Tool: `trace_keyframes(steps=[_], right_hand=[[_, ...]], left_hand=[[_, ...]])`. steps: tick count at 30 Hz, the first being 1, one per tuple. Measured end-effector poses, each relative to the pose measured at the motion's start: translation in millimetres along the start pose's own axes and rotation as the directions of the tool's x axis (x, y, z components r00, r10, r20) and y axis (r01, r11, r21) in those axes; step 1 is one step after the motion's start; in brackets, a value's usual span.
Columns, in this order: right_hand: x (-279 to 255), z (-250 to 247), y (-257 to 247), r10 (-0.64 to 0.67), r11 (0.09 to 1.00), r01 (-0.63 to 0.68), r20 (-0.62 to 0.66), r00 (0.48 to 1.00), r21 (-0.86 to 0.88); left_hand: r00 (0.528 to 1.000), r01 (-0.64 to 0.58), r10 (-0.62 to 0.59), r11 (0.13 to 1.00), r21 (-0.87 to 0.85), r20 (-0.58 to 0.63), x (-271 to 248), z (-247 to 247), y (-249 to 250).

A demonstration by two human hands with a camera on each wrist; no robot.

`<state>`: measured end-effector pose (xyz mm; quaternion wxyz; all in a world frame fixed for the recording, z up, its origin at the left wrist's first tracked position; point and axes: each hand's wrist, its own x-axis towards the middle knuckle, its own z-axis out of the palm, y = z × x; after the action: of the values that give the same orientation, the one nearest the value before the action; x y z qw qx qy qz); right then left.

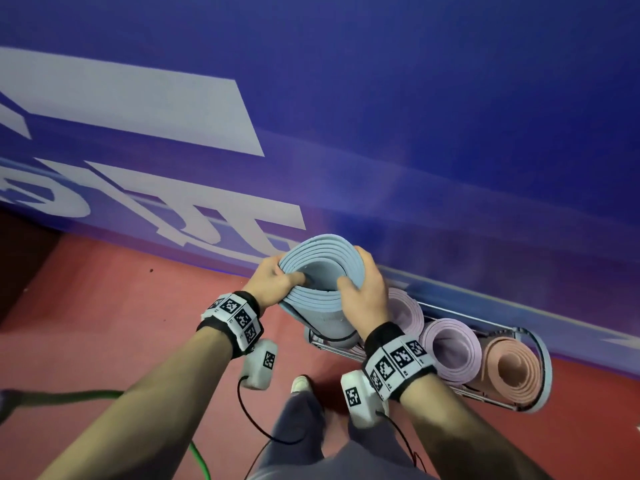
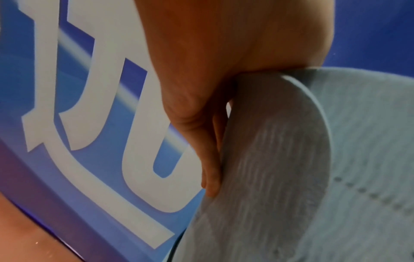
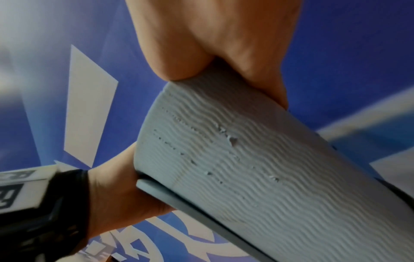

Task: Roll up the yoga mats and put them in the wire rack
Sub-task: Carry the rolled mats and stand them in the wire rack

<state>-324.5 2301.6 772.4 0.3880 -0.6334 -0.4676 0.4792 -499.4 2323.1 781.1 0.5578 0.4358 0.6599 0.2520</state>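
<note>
Three rolled mats (image 1: 446,351) beside blue mat (image 1: 322,265)

No text can be read. The blue wall banner (image 1: 381,98) on the far side carries large white characters, cropped and blurred beyond reading. The wristbands (image 1: 235,318) bear black-and-white square code markers without legible letters or numbers.

Couldn't see the blue mat's (image 1: 322,271) bottom end, it was hidden behind the right hand (image 1: 363,292) and forearm. Wire rack (image 1: 519,403) mostly covered by mats. Wall lettering (image 1: 194,206) was blurry and cut off.
</note>
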Motion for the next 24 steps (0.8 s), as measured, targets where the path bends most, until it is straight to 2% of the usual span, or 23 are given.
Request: trace_keyframes(steps=[4, 8, 17, 21, 24], right_hand=[[-3.9, 4.9, 18.9, 0.029, 0.999, -0.028, -0.034, 0.999, 0.029], [-5.5, -0.2, 34.1, 0.037, 0.999, -0.037, -0.002, 0.999, 0.040], [6.7, -5.1, 48.3, 0.105, 0.994, -0.105, 0.003, 0.994, 0.037], [-0.8, -3.7, 67.6, 0.166, 0.986, -0.165, 0.035, 0.986, -0.020], [-10.6, -5.6, 96.1, 0.250, 0.961, -0.243, 0.040, 0.967, -0.136]], left_hand=[[0.999, -0.026, 0.030, 0.996, 0.085, -0.040, 4.1, 7.9, -14.8], [0.996, -0.032, 0.043, 0.990, 0.139, -0.073, 10.4, 20.1, -32.7], [1.000, -0.011, 0.015, 0.977, 0.213, -0.015, 26.5, 31.3, -36.0], [1.000, 0.025, -0.021, 0.974, 0.227, -0.022, 27.3, 39.3, -58.1], [0.998, 0.033, -0.046, 0.965, 0.259, 0.046, 23.9, 56.0, -72.7]])
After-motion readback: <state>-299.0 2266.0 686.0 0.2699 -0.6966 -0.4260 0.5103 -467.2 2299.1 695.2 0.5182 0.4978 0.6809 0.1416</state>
